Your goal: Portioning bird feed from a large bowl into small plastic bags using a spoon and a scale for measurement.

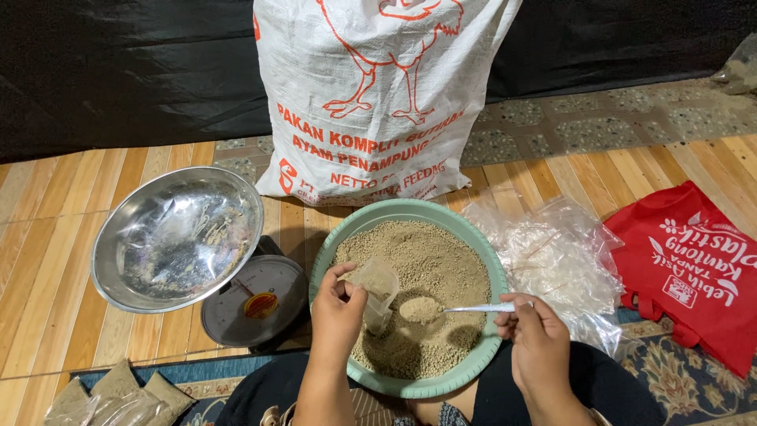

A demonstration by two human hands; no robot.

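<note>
A pale green basin [480,251] filled with brownish granular feed [430,260] rests in front of me. My left hand [337,315] holds a small clear plastic bag [377,290] open over the feed. My right hand [530,330] grips the handle of a metal spoon [465,309], whose bowl is heaped with feed just beside the bag's mouth.
A kitchen scale [254,306] with a shiny steel bowl [177,238] stands at the left. A large white woven sack [378,95] stands behind the basin. Clear plastic bags [556,256] and a red tote bag [694,272] lie to the right. Filled packets [118,394] lie at the bottom left.
</note>
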